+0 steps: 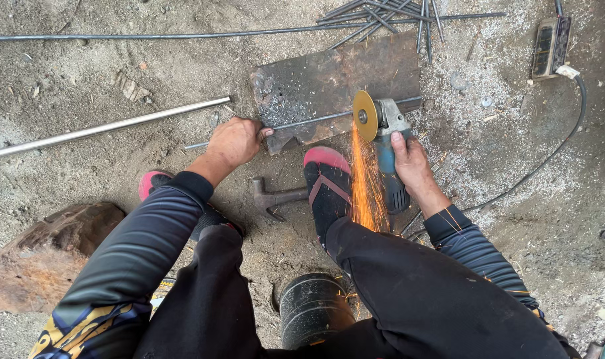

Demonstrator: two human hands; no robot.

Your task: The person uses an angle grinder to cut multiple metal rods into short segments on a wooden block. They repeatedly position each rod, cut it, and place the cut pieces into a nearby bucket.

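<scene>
My right hand (412, 163) grips a blue angle grinder (387, 149) whose yellow disc (364, 116) cuts into a thin steel rod (315, 120). Orange sparks (365, 189) spray down toward my leg. My left hand (234, 141) presses the rod down at the left edge of a rusty metal plate (335, 83), which the rod lies across. My foot in a black and red sandal (327, 183) rests just below the plate.
A claw hammer (276, 197) lies between my feet. A long metal pipe (103, 128) lies at left, a bundle of thin rods (389, 13) at top. A power strip (550, 46) with cable sits top right. A black cylinder (313, 307) and a rock (43, 256) are near me.
</scene>
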